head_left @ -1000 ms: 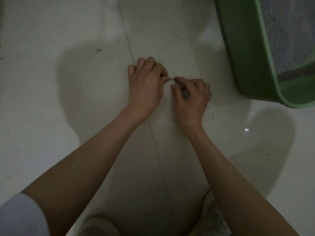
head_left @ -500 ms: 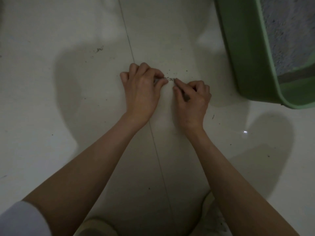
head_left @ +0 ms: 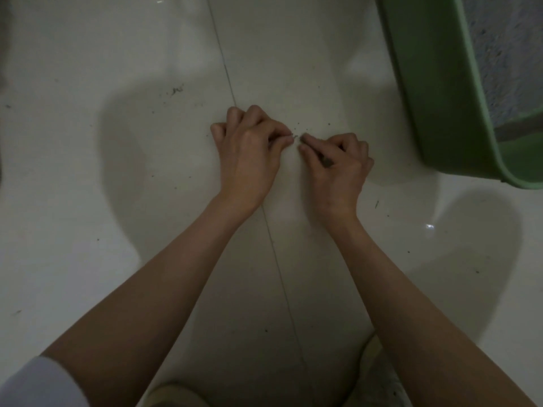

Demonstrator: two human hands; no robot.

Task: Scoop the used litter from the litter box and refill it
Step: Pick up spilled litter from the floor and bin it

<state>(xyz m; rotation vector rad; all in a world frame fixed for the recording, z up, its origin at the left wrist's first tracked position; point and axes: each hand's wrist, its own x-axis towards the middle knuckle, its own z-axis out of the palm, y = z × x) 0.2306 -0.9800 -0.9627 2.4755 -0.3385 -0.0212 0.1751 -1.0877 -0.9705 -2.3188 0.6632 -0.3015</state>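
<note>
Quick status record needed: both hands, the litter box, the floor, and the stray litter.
left hand: fingers curled, knuckles down on the floor, fingertips at the stray litter
right hand: fingers curled, thumb and forefinger at the same bits; grey grains show inside its curl
stray litter: small dark bits between the two hands
litter box: green, upper right, grey litter inside
floor: pale glossy tile, scattered dark specks

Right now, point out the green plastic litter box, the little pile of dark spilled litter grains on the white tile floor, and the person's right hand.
green plastic litter box [head_left: 435,92]: head view, on its outer side wall.
spilled litter grains [head_left: 296,137]: head view, on the grains between the fingertips.
right hand [head_left: 340,168]: head view, on the back of the hand.
</note>
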